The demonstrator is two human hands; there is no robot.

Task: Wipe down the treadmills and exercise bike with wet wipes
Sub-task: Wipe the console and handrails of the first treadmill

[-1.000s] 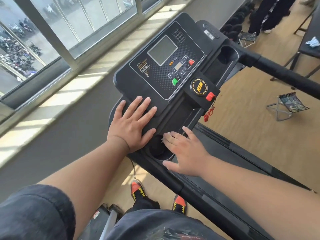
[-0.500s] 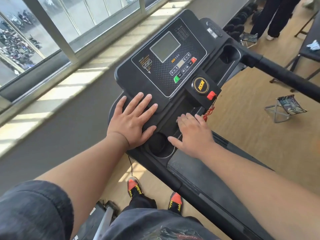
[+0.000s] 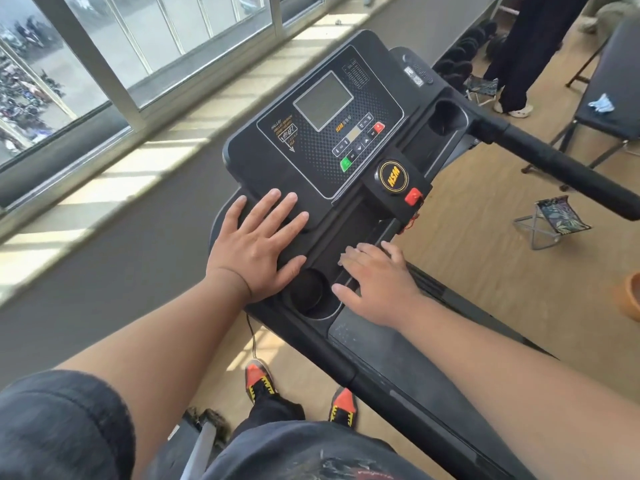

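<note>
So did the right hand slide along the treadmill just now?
Yes. The right hand slid from the near cup holder along the console tray toward the red safety key, then stayed there.

Black plastic treadmill console (image 3: 263, 161): grey screen lit blank, round yellow-ringed logo knob, red safety key below; stands beside the window.

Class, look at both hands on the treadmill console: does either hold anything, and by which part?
Neither grips anything. The left hand lies flat on the console. The right hand presses flat in the tray; whether a wipe lies beneath it cannot be told.
</note>
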